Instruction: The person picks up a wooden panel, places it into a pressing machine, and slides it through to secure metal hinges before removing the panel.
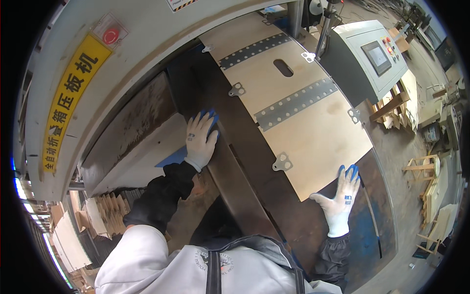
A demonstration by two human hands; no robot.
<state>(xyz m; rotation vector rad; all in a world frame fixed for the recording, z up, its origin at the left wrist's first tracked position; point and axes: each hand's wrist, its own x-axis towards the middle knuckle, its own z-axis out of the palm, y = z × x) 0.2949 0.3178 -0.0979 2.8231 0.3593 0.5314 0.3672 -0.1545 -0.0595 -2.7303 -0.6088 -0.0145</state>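
Observation:
A long pale plywood panel (313,147) lies slantwise on the dark metal bed (289,215) of a press. Two dark steel strips (297,104) with rows of round spots cross it, and an oval slot (283,68) is cut between them. Small perforated metal brackets (282,161) jut from its long edges. My left hand (199,142), in a white glove with blue fingertips, rests flat on the bed's left edge, apart from the panel. My right hand (339,200), gloved alike, lies at the panel's near end, fingers stretched and thumb by its corner; whether it touches is unclear.
The grey press frame (147,34) with a red emergency button (111,36) rises on the left. A control box (367,56) with a screen stands beyond the bed at right. Stacked boards (105,215) are at lower left; wooden pieces (422,166) stand on the right floor.

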